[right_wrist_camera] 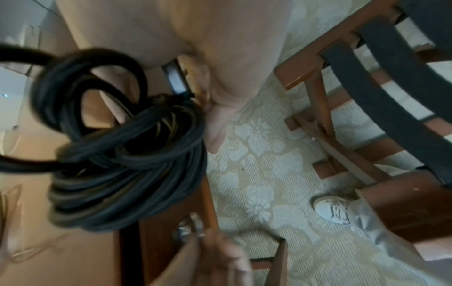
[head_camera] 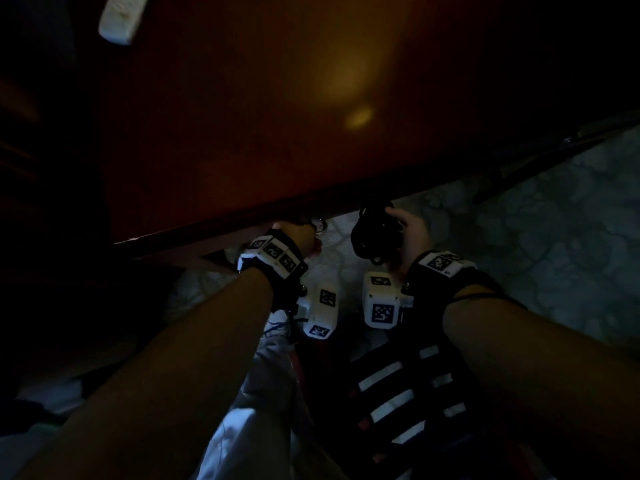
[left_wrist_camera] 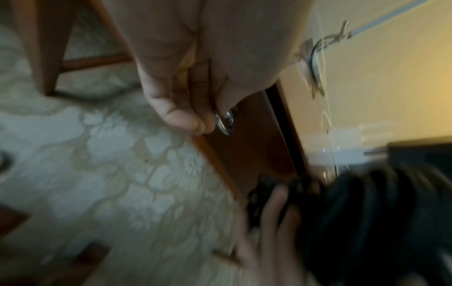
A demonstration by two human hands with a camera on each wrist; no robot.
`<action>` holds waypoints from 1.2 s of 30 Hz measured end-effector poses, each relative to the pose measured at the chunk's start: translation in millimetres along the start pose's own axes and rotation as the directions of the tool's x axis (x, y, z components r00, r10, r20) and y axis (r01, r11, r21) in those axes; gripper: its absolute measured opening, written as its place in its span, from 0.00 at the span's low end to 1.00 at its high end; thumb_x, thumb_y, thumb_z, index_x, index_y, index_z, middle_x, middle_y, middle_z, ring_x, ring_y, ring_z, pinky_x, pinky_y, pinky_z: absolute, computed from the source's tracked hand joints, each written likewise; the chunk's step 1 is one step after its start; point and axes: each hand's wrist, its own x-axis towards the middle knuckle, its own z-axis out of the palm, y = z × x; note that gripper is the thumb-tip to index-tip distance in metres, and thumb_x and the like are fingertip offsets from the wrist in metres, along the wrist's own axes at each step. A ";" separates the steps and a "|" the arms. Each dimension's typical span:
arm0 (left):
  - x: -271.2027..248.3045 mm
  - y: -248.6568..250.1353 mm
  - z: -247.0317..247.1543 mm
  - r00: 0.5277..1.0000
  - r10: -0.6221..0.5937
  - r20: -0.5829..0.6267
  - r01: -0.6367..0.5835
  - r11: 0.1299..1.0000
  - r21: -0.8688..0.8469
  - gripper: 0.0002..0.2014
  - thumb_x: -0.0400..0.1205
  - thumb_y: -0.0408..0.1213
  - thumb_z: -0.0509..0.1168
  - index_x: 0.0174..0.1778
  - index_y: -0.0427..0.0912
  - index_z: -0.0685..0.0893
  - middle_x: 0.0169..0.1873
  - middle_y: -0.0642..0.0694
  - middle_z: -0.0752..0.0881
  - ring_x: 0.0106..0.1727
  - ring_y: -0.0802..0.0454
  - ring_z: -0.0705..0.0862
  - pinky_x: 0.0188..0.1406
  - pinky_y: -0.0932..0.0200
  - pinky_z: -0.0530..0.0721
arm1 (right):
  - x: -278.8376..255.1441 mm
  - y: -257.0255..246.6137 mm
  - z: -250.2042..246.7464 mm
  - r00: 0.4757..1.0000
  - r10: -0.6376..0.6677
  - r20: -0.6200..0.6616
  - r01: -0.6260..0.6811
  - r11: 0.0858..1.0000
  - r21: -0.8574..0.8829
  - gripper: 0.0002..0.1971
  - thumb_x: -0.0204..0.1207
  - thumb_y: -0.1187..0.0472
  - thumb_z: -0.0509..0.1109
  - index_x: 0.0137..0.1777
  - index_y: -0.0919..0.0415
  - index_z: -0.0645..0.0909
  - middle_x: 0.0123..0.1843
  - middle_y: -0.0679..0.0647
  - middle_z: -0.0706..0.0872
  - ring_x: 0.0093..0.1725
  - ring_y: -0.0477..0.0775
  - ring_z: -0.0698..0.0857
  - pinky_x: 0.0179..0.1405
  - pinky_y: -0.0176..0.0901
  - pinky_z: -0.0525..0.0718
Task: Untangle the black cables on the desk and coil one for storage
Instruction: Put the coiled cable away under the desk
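A coiled bundle of black cable [head_camera: 375, 233] hangs just below the front edge of the reddish-brown desk [head_camera: 277, 116], and my right hand [head_camera: 407, 226] grips it. The right wrist view shows the cable [right_wrist_camera: 127, 154] as several stacked loops, with one looser loop sticking out at the top. My left hand [head_camera: 304, 237] reaches under the desk edge. Its thumb and fingers [left_wrist_camera: 181, 116] pinch a round metal knob [left_wrist_camera: 225, 122] on the wooden drawer front [left_wrist_camera: 249, 151]. The head view is very dark.
Patterned pale carpet [head_camera: 554, 237] lies below the desk. A wooden chair with dark slats [right_wrist_camera: 367, 77] stands close behind me, next to my white shoe [right_wrist_camera: 332, 211]. A white object [head_camera: 117, 19] sits at the desk's far left, and thin pale wires [left_wrist_camera: 322, 77] lie on the desktop.
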 end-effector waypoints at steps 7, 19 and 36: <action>-39.8 -22.1 19.8 0.985 -0.116 0.129 0.141 0.968 -0.210 0.19 0.90 0.35 0.52 0.73 0.28 0.73 0.59 0.33 0.85 0.60 0.38 0.85 0.57 0.52 0.83 | -14.8 15.5 -15.3 0.998 -0.020 -0.061 0.018 0.999 -0.031 0.13 0.79 0.55 0.67 0.51 0.66 0.84 0.42 0.59 0.85 0.39 0.58 0.84 0.35 0.45 0.80; -103.4 -2.8 -32.9 0.977 0.021 0.211 0.007 0.992 -0.129 0.09 0.85 0.39 0.61 0.44 0.39 0.81 0.39 0.44 0.89 0.37 0.49 0.86 0.36 0.58 0.83 | -67.4 -11.9 -5.9 0.909 -0.184 -0.375 0.101 0.968 -0.230 0.14 0.67 0.47 0.73 0.37 0.59 0.80 0.50 0.63 0.87 0.41 0.63 0.85 0.47 0.52 0.84; -48.8 -57.1 -129.9 0.949 -0.215 0.231 0.219 0.976 0.010 0.21 0.82 0.56 0.58 0.49 0.38 0.78 0.36 0.38 0.88 0.30 0.47 0.82 0.29 0.66 0.74 | -16.7 63.0 116.8 0.991 -0.023 -0.132 -0.028 0.925 -0.378 0.23 0.73 0.43 0.73 0.59 0.59 0.78 0.60 0.58 0.82 0.57 0.61 0.84 0.52 0.53 0.87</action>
